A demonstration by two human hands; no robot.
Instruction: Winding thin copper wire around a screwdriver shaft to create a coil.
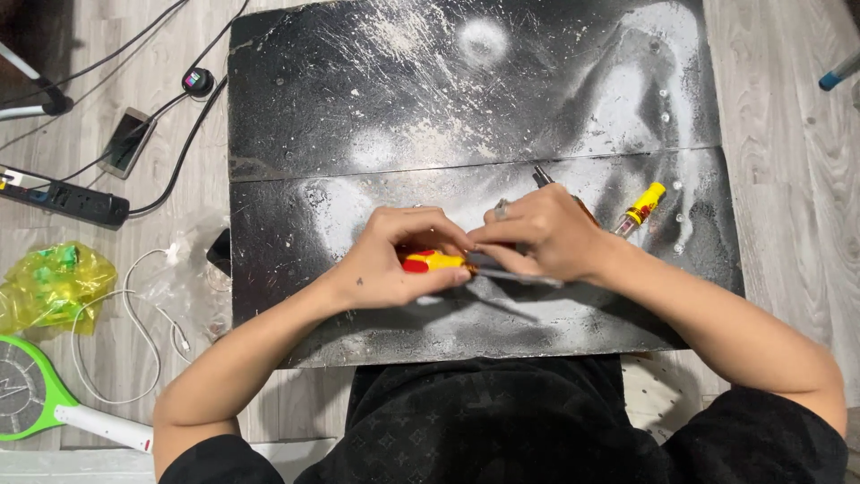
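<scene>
— What's in the grip?

— A red and yellow screwdriver (432, 262). The left hand (394, 260) is clenched round its handle, and the grey shaft runs out to the right, long axis nearly level across the desk (296, 125), tilting slightly down at the far end.

— And the other hand?

— The right hand (542, 235) meets the left at the fingertips, pinching the shaft just beside the handle. Something dark pokes up behind its knuckles; I cannot tell what it is. So the handle lies inside the left grip and the shaft lies under the right, the left being nearer the handle.

— What's around them?

— Just right of the right hand, a second yellow-handled tool (640, 209) lies slanted on the black board. Well off to the left, on the floor, a power strip (67, 199), a phone (126, 142), a yellow bag (54, 282) and a green racket-shaped swatter (36, 394).
</scene>
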